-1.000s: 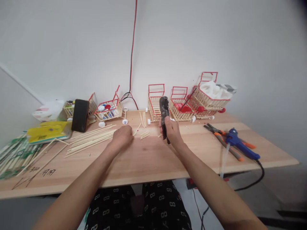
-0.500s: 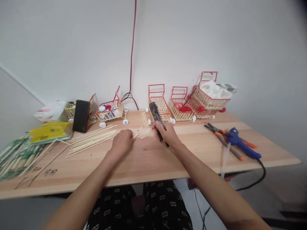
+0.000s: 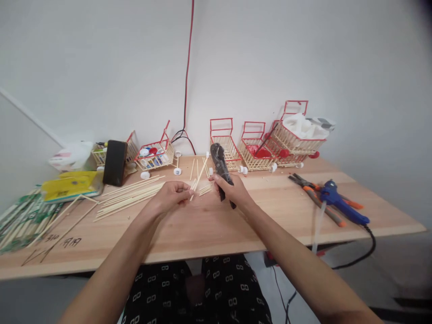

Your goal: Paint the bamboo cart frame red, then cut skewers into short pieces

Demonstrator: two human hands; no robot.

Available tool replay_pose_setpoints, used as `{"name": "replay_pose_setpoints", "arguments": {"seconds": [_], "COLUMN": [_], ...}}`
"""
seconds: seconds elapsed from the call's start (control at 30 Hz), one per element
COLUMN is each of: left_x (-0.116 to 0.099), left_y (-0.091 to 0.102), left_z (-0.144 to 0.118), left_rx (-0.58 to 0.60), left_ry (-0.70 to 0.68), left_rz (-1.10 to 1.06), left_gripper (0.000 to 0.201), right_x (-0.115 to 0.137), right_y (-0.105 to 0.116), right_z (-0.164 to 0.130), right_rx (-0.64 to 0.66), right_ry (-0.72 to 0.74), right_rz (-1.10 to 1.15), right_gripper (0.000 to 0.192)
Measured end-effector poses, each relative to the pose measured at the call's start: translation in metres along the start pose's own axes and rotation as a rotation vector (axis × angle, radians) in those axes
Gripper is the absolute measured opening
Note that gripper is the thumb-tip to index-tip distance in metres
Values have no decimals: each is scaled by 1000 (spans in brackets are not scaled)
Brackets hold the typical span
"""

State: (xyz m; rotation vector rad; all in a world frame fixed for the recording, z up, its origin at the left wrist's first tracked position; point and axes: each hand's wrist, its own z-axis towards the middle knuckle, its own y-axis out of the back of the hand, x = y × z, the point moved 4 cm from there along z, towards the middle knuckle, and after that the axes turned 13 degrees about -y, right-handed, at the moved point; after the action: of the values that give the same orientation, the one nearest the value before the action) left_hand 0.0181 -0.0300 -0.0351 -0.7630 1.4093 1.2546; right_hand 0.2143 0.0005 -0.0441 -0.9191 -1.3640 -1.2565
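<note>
My left hand (image 3: 170,193) is raised a little over the wooden table (image 3: 216,225) and pinches a thin bamboo stick (image 3: 200,176) that points up and to the right. My right hand (image 3: 232,191) grips the handles of dark cutting pliers (image 3: 219,163), whose jaws point up and away from me beside the stick's far end. Short cut stick pieces (image 3: 204,191) lie on the table between the two hands.
Long bamboo sticks (image 3: 128,194) lie left of my hands. Several small stick-and-red-wire carts (image 3: 256,150) line the wall. A blue glue gun (image 3: 340,207) and orange-handled pliers (image 3: 315,195) lie at the right. A black block (image 3: 114,162) and a yellow packet (image 3: 69,185) sit at the left.
My left hand lifted off the table with a stick pinched in its fingers. My right hand moved left and tilted the pliers toward the stick.
</note>
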Motion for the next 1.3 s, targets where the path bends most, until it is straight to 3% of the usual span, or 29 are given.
{"name": "replay_pose_setpoints", "arguments": {"seconds": [0.17, 0.3, 0.47, 0.57, 0.63, 0.87, 1.17, 1.3], "left_x": [-5, -3, 8, 13, 13, 0, 5, 7], "left_y": [-32, -44, -26, -9, -5, -31, -36, -39], "left_z": [3, 6, 11, 12, 12, 9, 19, 17], "left_rx": [37, 43, -137, -284, -316, -237, -173, -169], "left_ry": [15, 15, 2, -23, -35, -102, -293, -339], "left_rz": [-215, -243, -241, -220, -225, -246, 144, 215], "left_gripper": [33, 32, 30, 30, 30, 27, 13, 14], "right_x": [4, 7, 8, 9, 9, 0, 0, 1], "right_y": [-8, -4, 7, 12, 11, -6, -5, -5], "right_z": [-3, -5, -5, -5, -6, -2, -2, -3], "right_rx": [58, -19, -168, -204, -201, 2, 36, 14], "right_ry": [-41, -94, -124, -127, -117, -4, 56, 80], "right_rz": [108, 130, 86, 73, 64, -40, -136, -199], "right_gripper": [39, 37, 37, 38, 38, 32, 30, 28]}}
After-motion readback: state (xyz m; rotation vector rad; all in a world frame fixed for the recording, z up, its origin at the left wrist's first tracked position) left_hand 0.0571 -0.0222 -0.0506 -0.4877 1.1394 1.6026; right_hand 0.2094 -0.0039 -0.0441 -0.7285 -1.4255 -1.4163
